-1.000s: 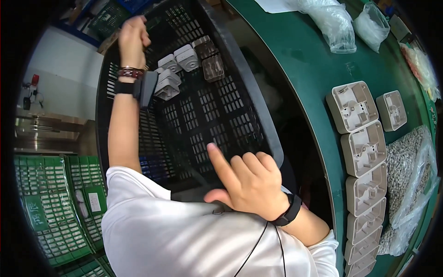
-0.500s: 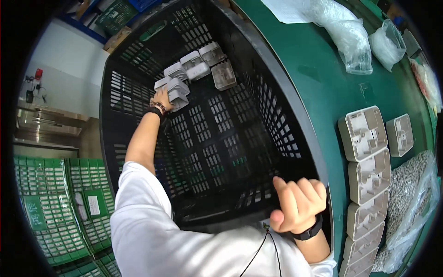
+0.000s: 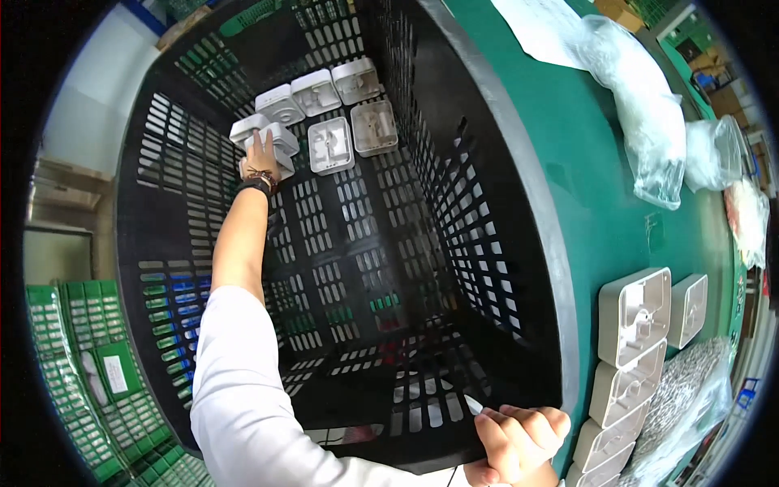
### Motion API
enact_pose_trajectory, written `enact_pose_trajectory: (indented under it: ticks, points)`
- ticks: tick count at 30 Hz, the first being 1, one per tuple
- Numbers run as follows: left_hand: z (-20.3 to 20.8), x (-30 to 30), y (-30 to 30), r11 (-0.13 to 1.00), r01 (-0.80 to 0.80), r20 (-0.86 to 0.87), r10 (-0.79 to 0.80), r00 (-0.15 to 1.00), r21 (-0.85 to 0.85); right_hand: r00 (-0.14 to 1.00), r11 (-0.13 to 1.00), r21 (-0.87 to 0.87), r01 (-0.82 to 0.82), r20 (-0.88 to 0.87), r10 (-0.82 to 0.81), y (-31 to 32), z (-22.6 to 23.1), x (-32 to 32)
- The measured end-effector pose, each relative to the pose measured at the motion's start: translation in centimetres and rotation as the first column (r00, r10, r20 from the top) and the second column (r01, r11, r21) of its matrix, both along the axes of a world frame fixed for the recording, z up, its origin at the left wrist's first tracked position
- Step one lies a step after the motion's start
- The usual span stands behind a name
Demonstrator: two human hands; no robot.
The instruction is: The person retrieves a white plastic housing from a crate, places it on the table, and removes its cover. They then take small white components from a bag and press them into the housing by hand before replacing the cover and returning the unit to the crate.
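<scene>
left hand grip clamped on white cover, crate floor at 11 o'clock | right hand grip clamped on rim | risk: long reach, cover slips, knocks neighbouring covers

The crate I reached into was black moulded plastic, matt, its walls and floor pierced with slots. The housings under my left hand were pale grey plastic, smooth with a dull sheen, same as the row of housings on the table, whose top was matt green. My right hand gripped the crate's smooth rim. The bags were clear, glossy, crinkled film, and my sleeve was soft white cloth
</scene>
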State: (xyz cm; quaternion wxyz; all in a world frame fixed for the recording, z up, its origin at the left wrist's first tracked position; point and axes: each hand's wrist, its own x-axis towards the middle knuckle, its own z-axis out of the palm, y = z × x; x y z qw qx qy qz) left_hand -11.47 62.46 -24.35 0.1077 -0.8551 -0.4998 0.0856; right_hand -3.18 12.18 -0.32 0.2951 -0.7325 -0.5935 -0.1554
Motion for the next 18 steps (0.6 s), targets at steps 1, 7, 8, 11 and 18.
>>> enact_pose_trajectory:
  ticks: [1, 7, 8, 11, 18]
  points:
    - [0.6, 0.0, -0.4, 0.999, -0.021, 0.017, 0.022, 1.0, -0.042, 1.0, 1.0, 0.01, 0.009, 0.028, -0.009, 0.3, -0.2, 0.1]
    - [1.9, -1.4, -1.4, 0.994, 0.108, -0.13, -0.109, 0.986, -0.012, 1.0, 1.0, -0.003, 0.003, 0.008, -0.003, 0.0, -0.4, -0.2]
    - [2.0, -1.9, -1.6, 0.993, 0.12, -0.134, -0.12, 0.984, -0.008, 0.999, 1.0, 0.005, -0.029, 0.019, 0.029, 0.0, -0.9, -0.2]
    - [2.4, -2.6, -1.0, 0.988, 0.143, -0.248, -0.126, 0.96, 0.051, 0.997, 0.998, 0.042, -0.042, 0.066, 0.039, 0.0, -1.4, 0.0]
    - [-1.5, -6.1, -2.6, 0.892, 0.333, -0.231, -0.409, 0.883, -0.305, 0.998, 0.982, 0.182, -0.046, 0.061, 0.035, 0.2, -1.1, 0.5]
